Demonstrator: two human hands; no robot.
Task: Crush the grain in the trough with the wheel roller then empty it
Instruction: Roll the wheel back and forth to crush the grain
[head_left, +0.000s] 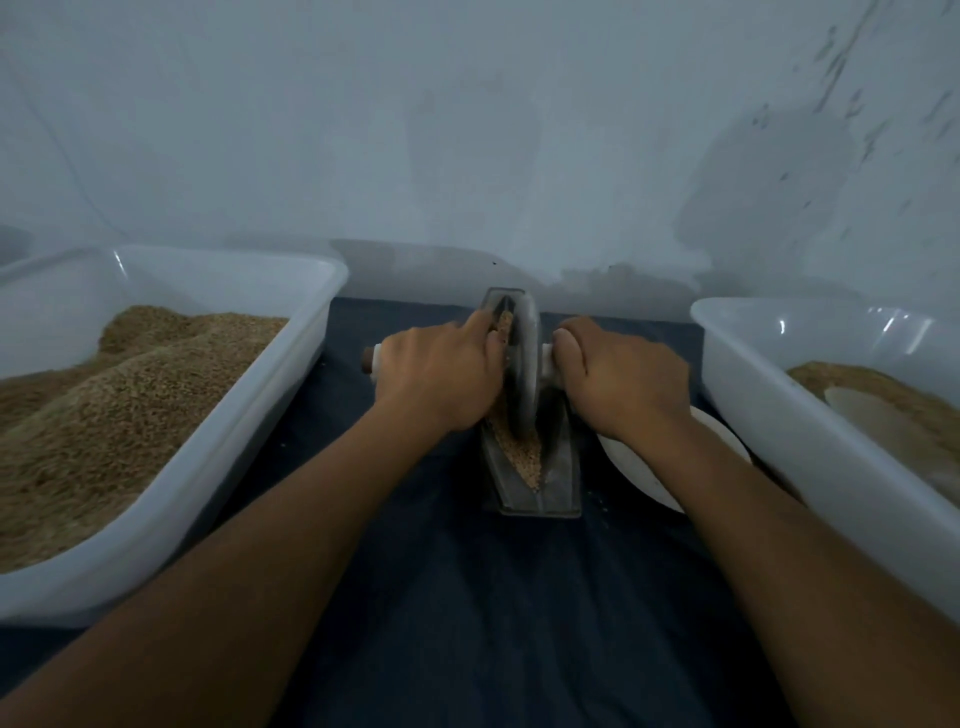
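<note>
Both hands were clamped on the axle handles, left hand (441, 374) and right hand (618, 379), wheel roller (525, 364) between them in the trough (558, 483). Grain (524, 457) sat piled just behind; lean sideways and it'd probably spill.

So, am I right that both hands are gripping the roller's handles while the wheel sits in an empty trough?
Not quite: the trough is not empty. The head view shows grain lying in it beside the wheel. Both hands, left and right, do grip the handles.
</note>
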